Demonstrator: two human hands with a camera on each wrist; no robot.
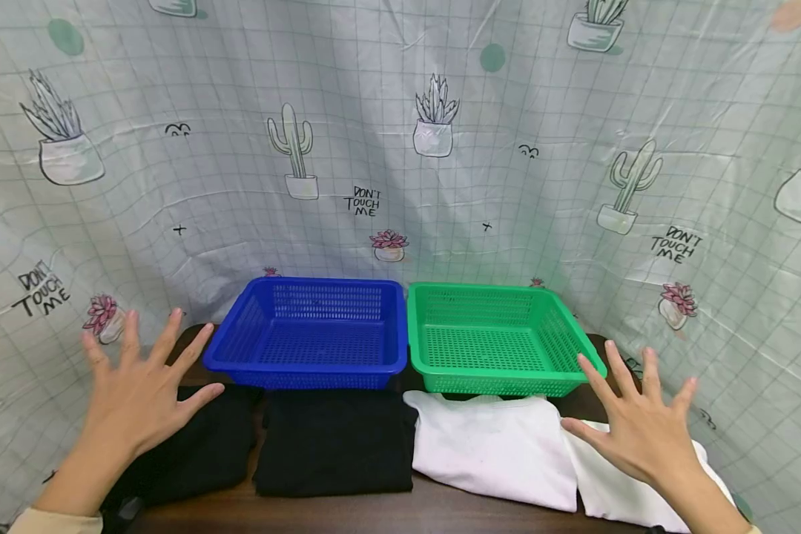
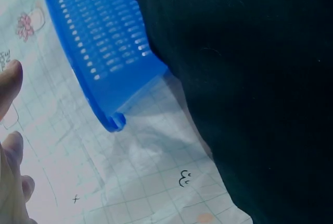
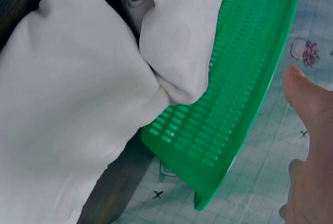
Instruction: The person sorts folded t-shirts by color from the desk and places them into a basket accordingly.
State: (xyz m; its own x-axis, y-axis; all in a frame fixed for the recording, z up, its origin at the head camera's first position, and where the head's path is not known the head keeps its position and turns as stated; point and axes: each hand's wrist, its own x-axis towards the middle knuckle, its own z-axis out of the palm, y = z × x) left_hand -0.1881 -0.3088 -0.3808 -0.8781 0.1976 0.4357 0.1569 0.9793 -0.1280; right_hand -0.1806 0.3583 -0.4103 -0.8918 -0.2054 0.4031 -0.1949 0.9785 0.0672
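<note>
With fingers spread wide, my left hand (image 1: pixel 136 393) hovers over a folded black cloth (image 1: pixel 196 452) at the left and holds nothing. My right hand (image 1: pixel 647 426), also spread and holding nothing, is above a folded white cloth (image 1: pixel 614 482) at the right. Between the hands lie a second folded black cloth (image 1: pixel 337 445) and a second folded white cloth (image 1: pixel 494 449), side by side. Behind the black ones stands a blue plastic basket (image 1: pixel 307 368); a green plastic basket (image 1: pixel 507 382) stands behind the white ones. Nothing lies inside either basket.
A dark brown wooden table (image 1: pixel 334 515) carries the cloths and baskets. Behind it and along both sides hangs a pale grid-patterned curtain (image 1: pixel 374 89) printed with potted cacti. The baskets stand close together at the table's back edge.
</note>
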